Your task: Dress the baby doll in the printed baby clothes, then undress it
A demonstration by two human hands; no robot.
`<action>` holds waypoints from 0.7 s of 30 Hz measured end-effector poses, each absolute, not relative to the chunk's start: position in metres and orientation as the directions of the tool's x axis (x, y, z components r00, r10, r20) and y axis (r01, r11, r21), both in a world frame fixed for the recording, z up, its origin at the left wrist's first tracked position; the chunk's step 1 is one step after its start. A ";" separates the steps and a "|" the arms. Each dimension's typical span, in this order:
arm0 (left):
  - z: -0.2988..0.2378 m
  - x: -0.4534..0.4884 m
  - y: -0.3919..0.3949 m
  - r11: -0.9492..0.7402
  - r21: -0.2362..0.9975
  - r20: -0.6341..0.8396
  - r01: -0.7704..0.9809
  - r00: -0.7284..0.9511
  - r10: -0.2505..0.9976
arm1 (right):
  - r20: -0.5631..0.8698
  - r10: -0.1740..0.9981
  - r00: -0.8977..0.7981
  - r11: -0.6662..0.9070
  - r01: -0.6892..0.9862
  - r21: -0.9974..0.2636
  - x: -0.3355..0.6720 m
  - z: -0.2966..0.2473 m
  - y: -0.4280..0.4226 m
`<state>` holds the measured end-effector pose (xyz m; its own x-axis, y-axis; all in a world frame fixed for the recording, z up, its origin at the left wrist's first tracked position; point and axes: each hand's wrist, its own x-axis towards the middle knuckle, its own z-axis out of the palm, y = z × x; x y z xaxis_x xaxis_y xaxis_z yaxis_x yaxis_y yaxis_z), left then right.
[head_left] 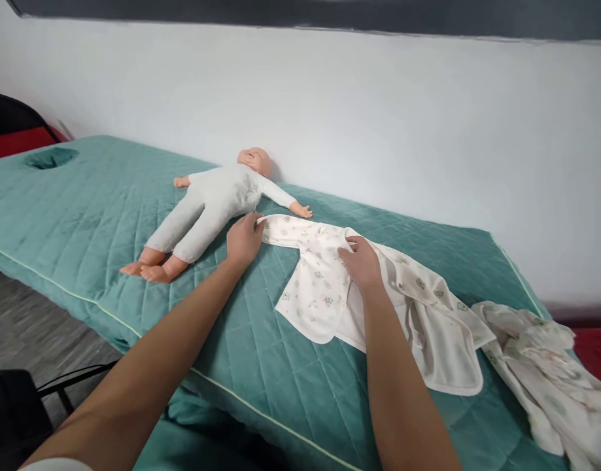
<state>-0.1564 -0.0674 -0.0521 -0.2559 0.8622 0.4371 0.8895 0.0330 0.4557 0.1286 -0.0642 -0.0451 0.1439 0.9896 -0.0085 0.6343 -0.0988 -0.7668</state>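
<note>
A white baby shirt (pixel 320 281) with a small printed pattern lies spread on the green quilted bed, its front partly open. My left hand (pixel 244 241) pinches the cuff of the sleeve on the left. Near the neckline, my right hand (pixel 361 263) grips the shirt's edge between thumb and fingers. The shirt's other half is folded out toward the right, showing its plain inside. Just beyond my left hand a baby doll (pixel 219 190) in a white cloth body lies on its back, head toward the wall, one arm stretched out near the sleeve.
More crumpled printed baby clothing (pixel 545 366) lies at the bed's right end. The green bed (pixel 280 386) has a face hole (pixel 51 157) at its far left and runs along a white wall (pixel 378 124). A black chair-like object (pixel 16 412) stands at the lower left.
</note>
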 end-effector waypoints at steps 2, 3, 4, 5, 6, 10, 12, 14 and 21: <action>-0.051 -0.159 -0.057 0.056 0.445 0.442 0.894 -0.273 0.855 | -0.010 0.989 0.145 -0.103 0.650 -0.753 0.128 -0.045 -0.064; -0.051 -0.160 -0.052 0.063 0.431 0.443 0.900 -0.272 0.854 | -0.009 0.989 0.147 -0.104 0.654 -0.749 0.128 -0.046 -0.065; -0.050 -0.161 -0.047 0.067 0.417 0.441 0.907 -0.266 0.857 | -0.007 0.989 0.147 -0.103 0.655 -0.748 0.128 -0.046 -0.065; -0.050 -0.162 -0.042 0.068 0.405 0.438 0.912 -0.259 0.861 | -0.005 0.989 0.147 -0.101 0.654 -0.750 0.128 -0.046 -0.065; -0.050 -0.163 -0.038 0.070 0.397 0.434 0.915 -0.254 0.865 | -0.004 0.989 0.145 -0.099 0.653 -0.751 0.129 -0.047 -0.065; -0.052 -0.166 -0.022 0.101 0.388 0.411 0.916 -0.270 0.870 | -0.011 0.991 0.130 -0.095 0.660 -0.745 0.129 -0.047 -0.065; -0.053 -0.167 -0.018 0.104 0.386 0.400 0.917 -0.268 0.876 | -0.008 0.991 0.130 -0.093 0.666 -0.740 0.129 -0.047 -0.064; -0.053 -0.166 -0.017 0.097 0.389 0.395 0.916 -0.260 0.881 | -0.004 0.992 0.127 -0.088 0.664 -0.743 0.129 -0.048 -0.064; -0.047 -0.153 -0.045 -0.058 0.329 0.538 0.943 -0.136 0.832 | 0.014 0.996 0.091 -0.050 0.655 -0.754 0.130 -0.047 -0.063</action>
